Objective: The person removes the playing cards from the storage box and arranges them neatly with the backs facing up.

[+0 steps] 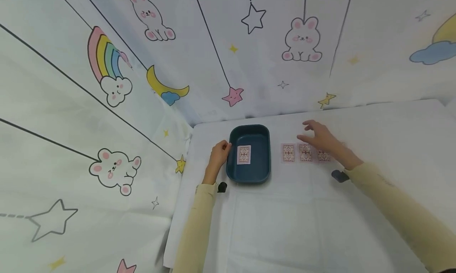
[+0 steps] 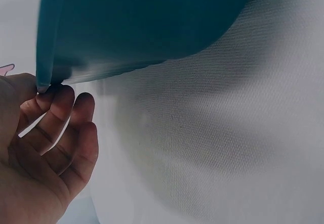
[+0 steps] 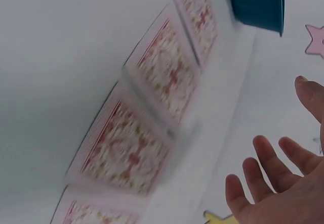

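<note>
My left hand (image 1: 219,154) pinches the left rim of a dark teal tray (image 1: 261,174) between thumb and curled fingers; the left wrist view shows the fingertips under the rim (image 2: 44,77). Inside the tray a playing card (image 1: 244,154) lies face down, its back patterned red on white. To the right of the tray several more face-down playing cards (image 1: 288,152) form a row on the table. My right hand (image 1: 320,137) hovers over the far side of that row, fingers spread and holding nothing. It partly covers the cards at the row's right end.
A white cloth covers the table (image 1: 278,225). Behind it and to the left hang white sheets (image 1: 199,59) printed with bunnies, stars and moons. A small black device sits at each wrist, the left one (image 1: 222,187) close to the tray's near corner.
</note>
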### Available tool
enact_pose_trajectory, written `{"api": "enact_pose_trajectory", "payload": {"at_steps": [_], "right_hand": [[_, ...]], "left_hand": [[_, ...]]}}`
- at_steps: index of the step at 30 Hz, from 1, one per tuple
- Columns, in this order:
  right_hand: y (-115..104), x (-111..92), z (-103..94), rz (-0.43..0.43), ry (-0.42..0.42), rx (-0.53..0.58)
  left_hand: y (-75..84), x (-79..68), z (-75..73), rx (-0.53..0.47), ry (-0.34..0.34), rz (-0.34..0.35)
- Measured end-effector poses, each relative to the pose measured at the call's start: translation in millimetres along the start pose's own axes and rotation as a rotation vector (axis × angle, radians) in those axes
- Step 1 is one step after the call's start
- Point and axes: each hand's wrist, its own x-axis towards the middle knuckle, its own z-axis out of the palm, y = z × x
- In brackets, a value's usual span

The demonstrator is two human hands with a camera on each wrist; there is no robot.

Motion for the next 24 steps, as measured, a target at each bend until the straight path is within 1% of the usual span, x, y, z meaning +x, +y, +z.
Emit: {"api": "enact_pose_trajectory", "payload": {"at_steps": [4, 10, 16, 20, 24], "right_hand": [[-18, 11, 15.1, -0.005, -0.009, -0.001], [-42, 27, 41.7, -0.015, 0.000, 0.021], [-74, 39, 63.9, -0.080, 0.015, 0.009], [-95, 46, 73.1, -0.133, 0.031, -0.011], [-113, 55, 80.9, -0.166, 0.018, -0.030]], "left_hand": [[-3.2, -0.8, 0.5, -0.012, 0.000, -0.005], [-5.7, 0.0, 2.0, -0.013, 0.004, -0.003], [-5.5, 0.2, 2.2, -0.016, -0.001, -0.007], [-4.3, 1.1, 1.8, -0.002, 0.000, -0.005], [-2.8, 3.0, 0.8, 0.000, 0.014, 0.008]]}}
